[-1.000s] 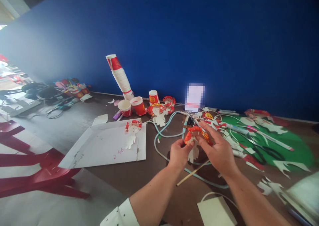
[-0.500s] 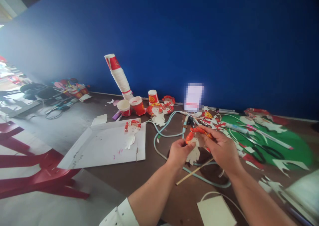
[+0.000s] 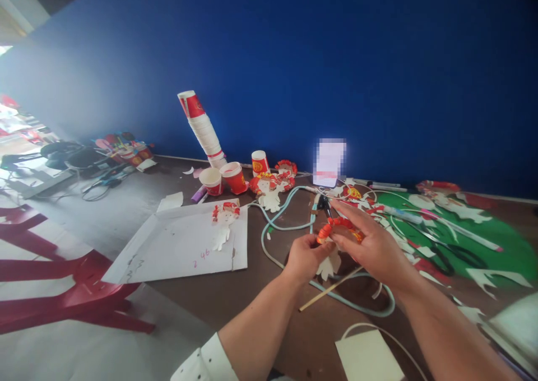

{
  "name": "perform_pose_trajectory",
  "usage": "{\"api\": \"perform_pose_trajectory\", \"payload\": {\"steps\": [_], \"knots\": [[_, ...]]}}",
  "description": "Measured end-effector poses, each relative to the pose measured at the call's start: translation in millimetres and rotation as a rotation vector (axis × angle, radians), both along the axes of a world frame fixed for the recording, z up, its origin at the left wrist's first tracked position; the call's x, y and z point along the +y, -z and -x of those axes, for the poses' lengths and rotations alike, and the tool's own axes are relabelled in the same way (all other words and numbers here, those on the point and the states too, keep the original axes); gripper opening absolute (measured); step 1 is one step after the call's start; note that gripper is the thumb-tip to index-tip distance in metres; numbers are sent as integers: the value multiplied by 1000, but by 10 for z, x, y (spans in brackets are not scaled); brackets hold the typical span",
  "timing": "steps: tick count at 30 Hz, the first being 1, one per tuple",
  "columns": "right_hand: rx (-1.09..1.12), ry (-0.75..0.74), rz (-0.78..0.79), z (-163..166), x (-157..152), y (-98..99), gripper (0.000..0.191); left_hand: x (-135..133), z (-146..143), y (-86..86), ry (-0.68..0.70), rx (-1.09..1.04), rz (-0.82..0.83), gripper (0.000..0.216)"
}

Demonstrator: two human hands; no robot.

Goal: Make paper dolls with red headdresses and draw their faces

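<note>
My left hand (image 3: 305, 258) and my right hand (image 3: 370, 246) together hold a small paper craft figure (image 3: 332, 252). It has a red-orange curled rim on top and a white cut-out body below. The left fingers pinch its left edge. The right fingers curve over its top and right side. A thin wooden stick (image 3: 330, 291) lies on the brown table just under my hands, next to a pale green cable (image 3: 277, 218).
A white cardboard sheet (image 3: 180, 246) with another figure (image 3: 225, 218) lies to the left. Red paper cups (image 3: 233, 177) and a leaning cup stack (image 3: 204, 126) stand by the blue wall. A green sheet (image 3: 483, 241) with scissors, pens and cut-outs lies at right. Red plastic stool (image 3: 63, 297) at left.
Both hands shifted slightly and turned the figure between them; the right fingers now lie more over its top. The view moved a little.
</note>
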State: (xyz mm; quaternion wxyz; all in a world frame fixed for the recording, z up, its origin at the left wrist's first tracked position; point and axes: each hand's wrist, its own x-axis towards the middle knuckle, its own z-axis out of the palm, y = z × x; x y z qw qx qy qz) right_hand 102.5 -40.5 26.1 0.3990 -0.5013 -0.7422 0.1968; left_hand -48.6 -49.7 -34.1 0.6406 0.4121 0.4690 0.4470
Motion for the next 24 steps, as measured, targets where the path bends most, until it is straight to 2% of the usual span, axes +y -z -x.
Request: {"api": "perform_pose_trajectory", "payload": {"steps": [5, 13, 21, 24], "knots": [[-166, -94, -116, -23, 60, -14, 43, 1, 16, -3, 31, 27, -45, 46], [-65, -34, -121, 18, 19, 12, 30, -6, 5, -63, 20, 43, 6, 47], [-79, -40, -97, -9, 50, 74, 28, -3, 5, -38, 34, 59, 33, 43], [-115, -43, -104, -18, 40, 68, 36, -4, 2, -48, 20, 26, 15, 44]]}}
